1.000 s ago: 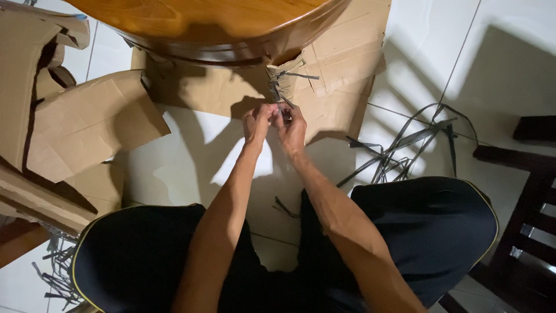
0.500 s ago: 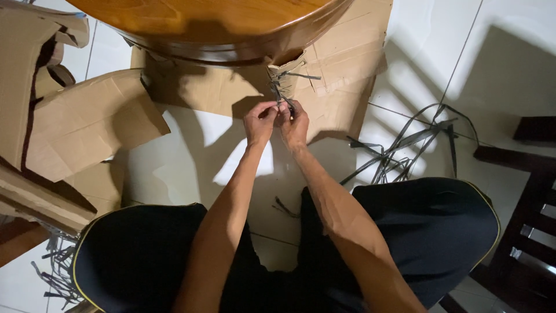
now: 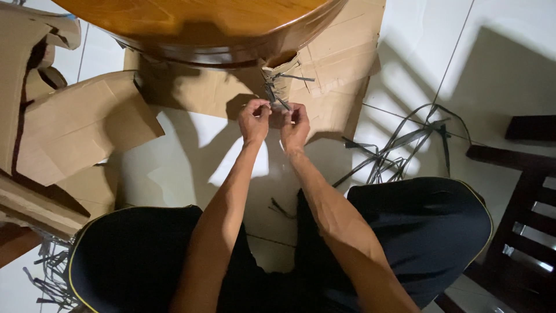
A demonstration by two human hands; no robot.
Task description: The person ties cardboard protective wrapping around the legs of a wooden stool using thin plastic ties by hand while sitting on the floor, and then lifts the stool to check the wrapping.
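Both hands at the strapping on the cardboard-wrapped table leg; almost no change over the last second.

My left hand (image 3: 255,120) and right hand (image 3: 295,124) sit close together, fingertips pinched on the dark grey strap (image 3: 277,97) that binds the cardboard wrapping (image 3: 341,64) around the leg under the round wooden table (image 3: 202,29). Compared with a second ago the hands hold the same spot; only the fingers have shifted slightly, with the left thumb a little higher on the strap. The strap's loose ends stick out just above my fingers, and it is still tied round the leg, so I judge the knot not yet freed. A loose tangle of removed straps (image 3: 405,145) lies on the tiled floor (image 3: 498,69) to my right, flattened cardboard sheets (image 3: 75,127) to my left, and a dark chair (image 3: 521,203) at the right edge.
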